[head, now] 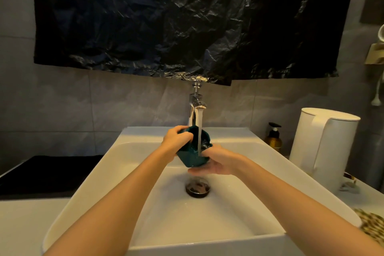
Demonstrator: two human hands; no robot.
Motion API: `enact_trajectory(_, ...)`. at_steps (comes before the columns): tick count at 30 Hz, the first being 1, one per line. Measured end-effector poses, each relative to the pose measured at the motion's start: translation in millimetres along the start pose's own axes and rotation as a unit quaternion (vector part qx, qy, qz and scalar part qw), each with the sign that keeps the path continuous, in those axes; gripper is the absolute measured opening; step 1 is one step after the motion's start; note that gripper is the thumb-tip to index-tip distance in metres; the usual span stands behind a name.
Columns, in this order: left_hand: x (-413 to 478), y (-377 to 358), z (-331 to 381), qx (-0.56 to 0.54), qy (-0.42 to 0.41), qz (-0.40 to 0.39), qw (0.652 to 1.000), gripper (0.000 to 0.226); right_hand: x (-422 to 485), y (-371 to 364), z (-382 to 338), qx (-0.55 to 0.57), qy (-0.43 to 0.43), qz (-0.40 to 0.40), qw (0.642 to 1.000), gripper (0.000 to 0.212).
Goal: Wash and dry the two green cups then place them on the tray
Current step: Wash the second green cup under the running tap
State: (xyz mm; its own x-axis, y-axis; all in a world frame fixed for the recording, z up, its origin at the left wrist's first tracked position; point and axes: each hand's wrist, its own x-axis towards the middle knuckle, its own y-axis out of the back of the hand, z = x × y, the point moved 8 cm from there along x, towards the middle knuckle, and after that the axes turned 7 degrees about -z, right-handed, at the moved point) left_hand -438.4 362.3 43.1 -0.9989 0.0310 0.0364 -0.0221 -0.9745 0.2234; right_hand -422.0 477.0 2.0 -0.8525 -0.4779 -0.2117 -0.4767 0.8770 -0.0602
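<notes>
Green cup: 1 green cup [192, 156] is in view, held in the air over the sink [99, 172], just below the tap [195, 108]. It is tilted, with its mouth turned up and away from the camera, toward the tap.
Left grip: the left grip [175, 139] is a bare hand clenched on the cup's upper left edge, with fingers curled over the rim.
Right grip: the right grip [220, 161] is a bare hand grasping the cup from below and from the right. Its fingers stretch under the base and its thumb lies up against the side.
Water: a thin stream of water [200, 131] falls from the spout into the cup's mouth, between the 2 hands.
Drain: the dark round drain [197, 188] sits in the sink floor, directly under the cup and the hands.
Table: the white table [20, 224] carries the sink.
Right of the sink: a white kettle [324, 147] stands near the basin's right rim. An amber pump bottle [273, 139] stands between the kettle and the wall. A patterned cloth [372, 226] shows at the frame's right edge.
Left of the sink: a flat black surface [41, 172] lies beside the basin; I cannot tell what it is.
Wall: a crinkled black plastic sheet [187, 16] hangs above the tap, over grey tiles.
</notes>
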Motion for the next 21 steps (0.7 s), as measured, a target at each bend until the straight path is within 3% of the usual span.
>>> enact_trajectory(3, -5, 9, 3, 0.061, -0.003, 0.028, 0.998, 0.037, -1, -7, -2, -0.106, 0.014, 0.003, 0.994, 0.032)
enact_trajectory(10, -6, 0, 7, 0.130, -0.004, 0.005, 0.991, 0.025, 5, 28, -7, -0.256, 0.049, 0.168, 0.951, 0.023)
enact_trajectory(12, -5, 3, 8, 0.129, -0.005, 0.014, 0.992, 0.023, 8, 26, -7, -0.268, 0.053, 0.136, 0.952, 0.023)
enact_trajectory(15, -4, 11, 8, 0.144, -0.002, 0.033, 0.989, 0.013, 14, 7, -1, -0.167, 0.049, -0.007, 0.985, 0.031)
enact_trajectory(17, -2, 14, 6, 0.151, 0.009, 0.032, 0.988, 0.012, 15, 2, 1, -0.138, 0.038, -0.032, 0.989, 0.037)
enact_trajectory(21, 1, 7, 6, 0.178, 0.014, 0.009, 0.984, 0.010, 16, 25, -2, -0.218, 0.047, 0.113, 0.968, 0.022)
